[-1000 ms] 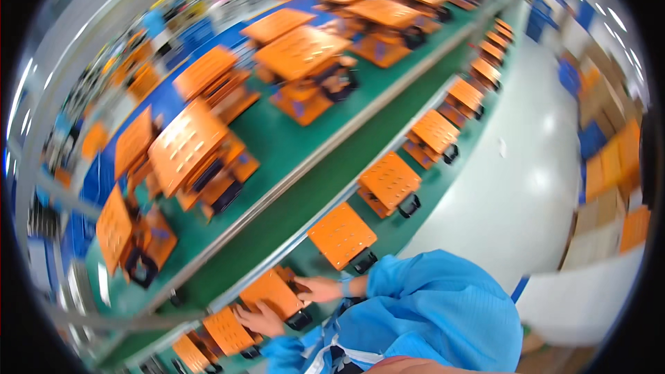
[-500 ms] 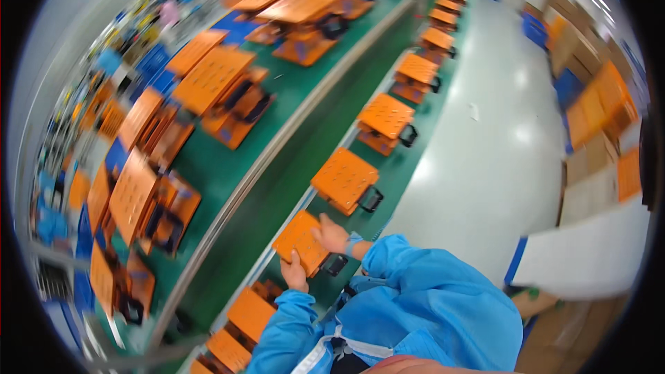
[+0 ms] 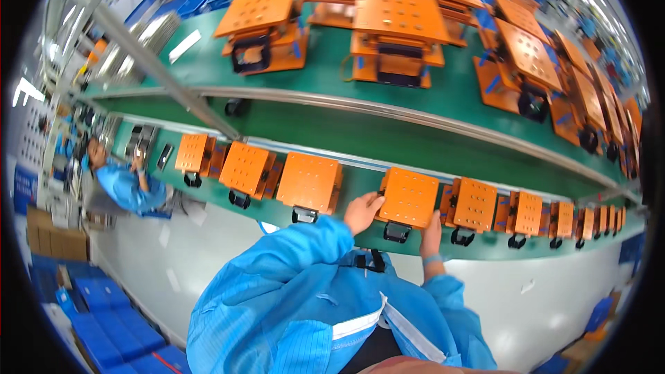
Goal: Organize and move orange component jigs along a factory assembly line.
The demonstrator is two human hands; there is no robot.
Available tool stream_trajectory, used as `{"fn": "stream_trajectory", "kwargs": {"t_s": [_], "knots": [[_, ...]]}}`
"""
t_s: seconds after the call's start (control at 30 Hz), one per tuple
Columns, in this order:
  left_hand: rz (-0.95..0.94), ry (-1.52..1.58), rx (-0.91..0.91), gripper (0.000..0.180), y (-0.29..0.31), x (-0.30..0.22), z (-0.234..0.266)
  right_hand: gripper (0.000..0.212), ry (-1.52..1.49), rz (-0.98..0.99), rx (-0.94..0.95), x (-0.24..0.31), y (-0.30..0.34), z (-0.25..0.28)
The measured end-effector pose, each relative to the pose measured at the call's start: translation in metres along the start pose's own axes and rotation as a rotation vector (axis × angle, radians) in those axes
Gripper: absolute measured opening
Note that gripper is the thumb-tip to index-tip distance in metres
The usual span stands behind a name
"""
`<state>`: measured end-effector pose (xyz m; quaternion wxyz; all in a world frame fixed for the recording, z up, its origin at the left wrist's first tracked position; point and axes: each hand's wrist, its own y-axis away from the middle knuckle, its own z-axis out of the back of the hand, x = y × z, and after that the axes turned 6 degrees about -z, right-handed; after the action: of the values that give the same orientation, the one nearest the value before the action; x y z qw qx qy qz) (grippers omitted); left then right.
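Note:
An orange metal unit (image 3: 409, 198) with a square, hole-dotted top plate stands on the green bench in front of me. A black loop-shaped part (image 3: 397, 232) sticks out from its near side. My left hand (image 3: 363, 212) grips the plate's left edge, fingers bent against it. Against the right edge presses my right hand (image 3: 431, 239), its fingers partly hidden by the plate. A similar orange unit (image 3: 309, 182) stands to the left across a gap, and another unit (image 3: 471, 204) is close on the right.
Similar units run along the green bench (image 3: 360, 241) both ways. Behind it, a raised green shelf (image 3: 291, 93) with a metal edge carries more orange units (image 3: 398, 24). A co-worker in blue (image 3: 128, 183) is at the far left end. Blue bins (image 3: 114, 318) stand lower left.
My view has swung to the left, so the bench now runs across the picture and its left end shows. Both hands stay on an orange unit.

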<state>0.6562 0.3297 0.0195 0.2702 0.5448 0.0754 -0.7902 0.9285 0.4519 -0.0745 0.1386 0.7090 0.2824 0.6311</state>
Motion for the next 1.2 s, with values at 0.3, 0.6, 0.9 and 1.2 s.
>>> {"fn": "stream_trajectory", "kwargs": {"t_s": [0.3, 0.6, 0.9, 1.2], "knots": [[0.128, -0.303, -0.650, 0.137, 0.122, 0.143, 0.147, 0.156, 0.605, 0.341, -0.120, -0.058, 0.083, -0.071], [0.226, -0.103, -0.559, 0.137, 0.079, 0.129, 0.114, 0.146, 0.811, 0.405, -0.353, -0.096, 0.058, -0.072], [0.024, -0.068, -0.438, 0.095, 0.204, 0.143, 0.190, 0.123, 0.786, 0.366, -0.049, -0.105, 0.132, 0.038], [-0.207, -0.087, -0.341, 0.090, 0.088, 0.046, 0.375, 0.119, 0.758, 0.249, 0.059, 0.029, 0.194, 0.031]]}}
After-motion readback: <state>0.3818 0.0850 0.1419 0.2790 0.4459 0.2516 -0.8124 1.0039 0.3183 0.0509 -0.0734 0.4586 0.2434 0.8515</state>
